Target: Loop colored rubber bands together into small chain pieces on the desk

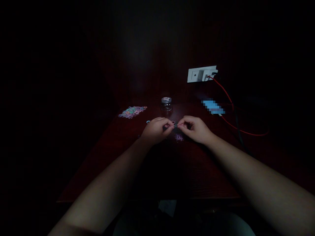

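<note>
My left hand and my right hand are close together above the table, each pinching one end of a small, pale rubber band. The band spans the short gap between the fingertips. Under my right fingers lies a small bunch of purple rubber bands. A pinkish band shows just behind the fingertips. Beside my left knuckles is a light blue band, partly hidden. A larger pile of mixed-colour rubber bands sits farther back on the left.
A small clear jar with a lid stands behind my hands on the dark red table. At the right lies a blurred, lit phone. Its red cable runs to a charger in the wall socket. The surroundings are very dark.
</note>
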Demonstrator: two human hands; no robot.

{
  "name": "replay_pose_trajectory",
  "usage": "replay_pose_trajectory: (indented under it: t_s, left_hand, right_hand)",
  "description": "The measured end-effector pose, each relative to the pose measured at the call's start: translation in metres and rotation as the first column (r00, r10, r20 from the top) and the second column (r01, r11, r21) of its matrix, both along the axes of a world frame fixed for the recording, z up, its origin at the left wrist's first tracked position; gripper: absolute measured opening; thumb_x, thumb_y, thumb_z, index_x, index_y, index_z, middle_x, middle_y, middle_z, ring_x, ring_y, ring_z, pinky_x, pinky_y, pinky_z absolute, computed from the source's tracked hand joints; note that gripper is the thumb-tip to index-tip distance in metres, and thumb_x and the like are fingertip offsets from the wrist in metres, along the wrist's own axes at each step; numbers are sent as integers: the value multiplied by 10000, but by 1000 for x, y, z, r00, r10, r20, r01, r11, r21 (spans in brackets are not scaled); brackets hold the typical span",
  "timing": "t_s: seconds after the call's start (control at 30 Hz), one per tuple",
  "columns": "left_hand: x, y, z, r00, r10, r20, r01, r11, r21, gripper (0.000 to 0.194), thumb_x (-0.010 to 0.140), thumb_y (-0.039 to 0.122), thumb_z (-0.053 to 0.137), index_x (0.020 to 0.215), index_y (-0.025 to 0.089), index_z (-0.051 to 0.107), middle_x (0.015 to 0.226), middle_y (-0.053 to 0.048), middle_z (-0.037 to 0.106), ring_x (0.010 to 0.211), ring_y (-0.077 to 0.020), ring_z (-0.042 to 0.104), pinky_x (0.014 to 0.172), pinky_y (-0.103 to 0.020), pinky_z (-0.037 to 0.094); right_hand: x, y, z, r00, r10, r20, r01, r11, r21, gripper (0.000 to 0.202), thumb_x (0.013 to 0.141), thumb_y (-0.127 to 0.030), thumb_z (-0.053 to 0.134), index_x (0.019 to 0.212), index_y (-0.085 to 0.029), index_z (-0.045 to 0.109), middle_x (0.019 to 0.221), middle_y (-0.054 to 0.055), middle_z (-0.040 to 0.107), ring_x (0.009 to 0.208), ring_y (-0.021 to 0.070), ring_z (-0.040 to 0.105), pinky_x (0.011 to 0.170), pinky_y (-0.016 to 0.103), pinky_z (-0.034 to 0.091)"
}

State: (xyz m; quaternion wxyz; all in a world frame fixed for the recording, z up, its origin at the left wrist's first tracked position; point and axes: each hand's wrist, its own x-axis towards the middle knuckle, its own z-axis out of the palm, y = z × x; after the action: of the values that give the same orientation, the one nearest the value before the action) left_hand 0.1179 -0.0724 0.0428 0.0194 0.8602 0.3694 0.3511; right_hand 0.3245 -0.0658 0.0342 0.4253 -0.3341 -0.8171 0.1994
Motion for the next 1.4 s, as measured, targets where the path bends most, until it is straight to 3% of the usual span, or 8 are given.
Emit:
replay_pose_trajectory:
  t_s: [1.03,1.4]
  left_hand:
    - [5,-5,6,999,24,25,-23,999,-39,92,818,243,621,798,191,694,794,-21,703,724,-148,618,688,-282,478]
    - [2,-2,-3,998,6,65,-5,1000,-20,72,810,228,617,818,188,675,786,-14,695,723,-138,618,696,-271,483]
  right_hand:
    - [1,-2,5,998,2,60,-5,999,46,154,844,-258,582,760,-158,664,683,19,561,637,136,509,592,263,377]
    - [-1,-2,3,1000,-14,16,14,1000,17,109,805,-242,589,773,-154,644,694,20,572,603,123,507,561,250,398]
